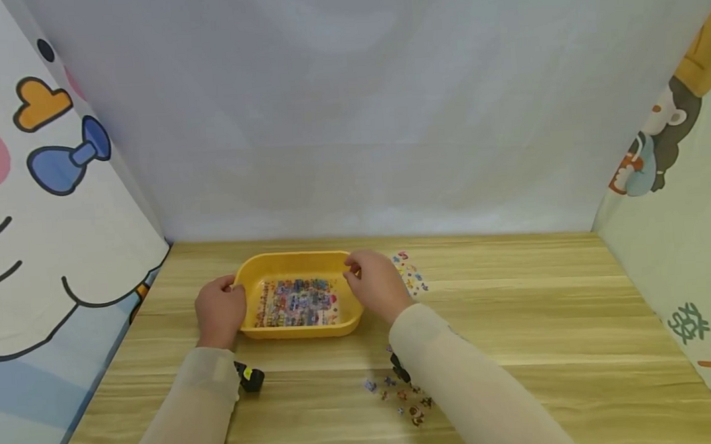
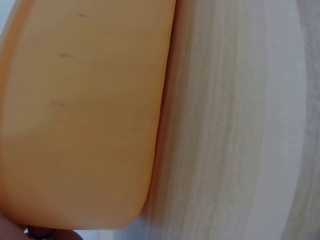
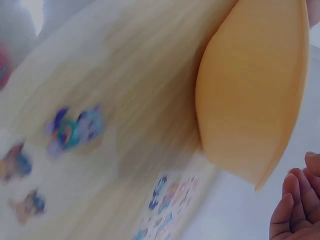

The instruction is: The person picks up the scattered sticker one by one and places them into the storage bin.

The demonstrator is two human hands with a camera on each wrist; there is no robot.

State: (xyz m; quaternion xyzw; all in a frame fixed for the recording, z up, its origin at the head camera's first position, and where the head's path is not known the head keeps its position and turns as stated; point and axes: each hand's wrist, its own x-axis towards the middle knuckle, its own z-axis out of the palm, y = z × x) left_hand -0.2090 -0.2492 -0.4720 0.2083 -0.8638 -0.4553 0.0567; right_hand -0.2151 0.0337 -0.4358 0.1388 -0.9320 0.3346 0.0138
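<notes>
A yellow tray (image 1: 301, 332) with rounded corners stands on the wooden table, its floor covered by a layer of small colourful cartoon prints (image 1: 299, 302). My left hand (image 1: 220, 309) pinches the tray's left end, thumb at the rim; in the left wrist view only its fingertips (image 2: 55, 234) show at the tray's corner. At the right end, my right hand (image 1: 378, 281) overlaps the rim in the head view. From the right wrist, its loosely bent fingers (image 3: 295, 205) appear beside the tray's corner (image 3: 250, 165), apart from it and holding nothing.
Loose cartoon pictures like stickers (image 1: 403, 395) lie near the right forearm. More small prints (image 1: 412, 272) lie behind the right hand. Black wrist devices (image 1: 252, 378) hang under the sleeves. A white curtain (image 1: 376, 147) backs the table (image 1: 547, 319), with printed cloths at both sides.
</notes>
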